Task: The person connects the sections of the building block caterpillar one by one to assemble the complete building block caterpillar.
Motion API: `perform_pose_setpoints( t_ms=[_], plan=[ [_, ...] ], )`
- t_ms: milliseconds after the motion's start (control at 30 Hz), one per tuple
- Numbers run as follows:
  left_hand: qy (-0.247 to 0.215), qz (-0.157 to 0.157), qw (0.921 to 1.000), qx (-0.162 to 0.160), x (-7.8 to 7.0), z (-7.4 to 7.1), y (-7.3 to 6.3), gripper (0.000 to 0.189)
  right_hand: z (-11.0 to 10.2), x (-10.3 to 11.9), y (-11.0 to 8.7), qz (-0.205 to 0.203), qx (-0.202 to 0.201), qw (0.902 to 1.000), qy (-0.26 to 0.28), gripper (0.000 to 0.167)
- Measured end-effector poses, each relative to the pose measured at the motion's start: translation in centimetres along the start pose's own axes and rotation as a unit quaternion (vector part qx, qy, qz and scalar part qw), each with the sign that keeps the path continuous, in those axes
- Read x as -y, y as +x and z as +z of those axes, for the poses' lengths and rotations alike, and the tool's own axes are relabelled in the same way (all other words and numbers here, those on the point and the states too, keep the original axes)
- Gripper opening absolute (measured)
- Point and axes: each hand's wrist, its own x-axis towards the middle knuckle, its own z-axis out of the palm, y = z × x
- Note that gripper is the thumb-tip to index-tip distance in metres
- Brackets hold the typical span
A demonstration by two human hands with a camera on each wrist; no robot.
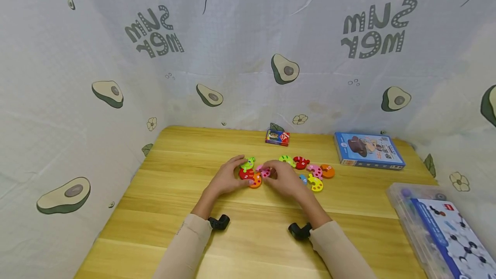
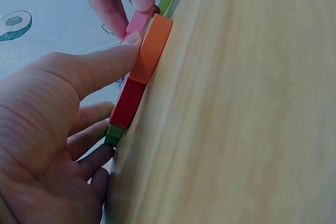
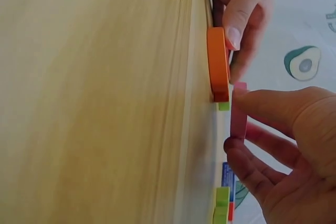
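My left hand [image 1: 226, 178] holds a row of joined wooden number puzzle pieces at its left side. The row has a green piece with a face [image 1: 249, 164], a red piece [image 1: 246, 175] marked 2 and an orange piece [image 1: 255, 180] marked 3. In the left wrist view, the thumb rests on the orange piece [image 2: 152, 48] and the fingers reach the green end. My right hand [image 1: 286, 180] pinches a pink spotted piece [image 3: 239, 114] between thumb and fingers, close beside the orange one. The right wrist view shows the pink piece slightly raised off the table.
Right of my hands lie more pieces: green [image 1: 286, 159], red [image 1: 301, 163], pink [image 1: 315, 170], orange [image 1: 327, 171], blue [image 1: 303, 179] and yellow [image 1: 315, 183]. A small card box [image 1: 277, 137] and a blue box [image 1: 370, 150] sit behind. A clear plastic case [image 1: 407, 223] stands at right.
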Motion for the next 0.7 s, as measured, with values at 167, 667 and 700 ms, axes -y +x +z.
perform_pose_setpoints(
  t_ms=[167, 667, 700],
  plan=[
    [0.002, 0.002, 1.0, -0.001, 0.11, 0.04, 0.08, 0.078, 0.19, 0.27, 0.28, -0.016, 0.018, 0.9997, -0.008, 0.026],
    [0.001, -0.004, 1.0, -0.001, -0.24, -0.03, 0.05, 0.083, 0.56, -0.04, 0.65, -0.017, 0.024, 0.9993, -0.024, 0.026],
    [0.002, -0.008, 1.0, -0.002, -0.3, -0.02, 0.05, 0.085, 0.5, -0.09, 0.59, -0.015, 0.022, 0.9995, -0.018, 0.027]
  ],
)
